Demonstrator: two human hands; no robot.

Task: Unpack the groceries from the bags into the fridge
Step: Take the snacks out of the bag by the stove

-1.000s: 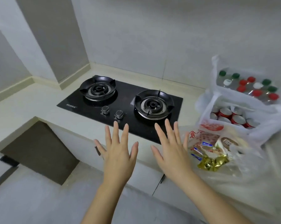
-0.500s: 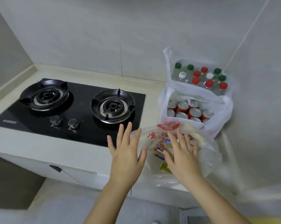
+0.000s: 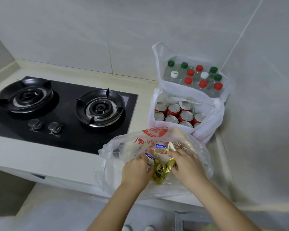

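The left hand (image 3: pixel 136 170) and right hand (image 3: pixel 188 165) are inside a clear crinkled plastic bag (image 3: pixel 110 155) — fingers apparently touching small gold foil packets (image 3: pixel 158 173) — though blur hides the grip.

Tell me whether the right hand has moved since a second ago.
Yes. The right hand has moved right, away from the front corner of the stove, and down into the mouth of the clear bag, among the packets.

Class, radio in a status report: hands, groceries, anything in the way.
Left hand and right hand inside the clear bag, on snack packets; grip unclear. Can bag, bottle bag untouched. Nothing in the way.
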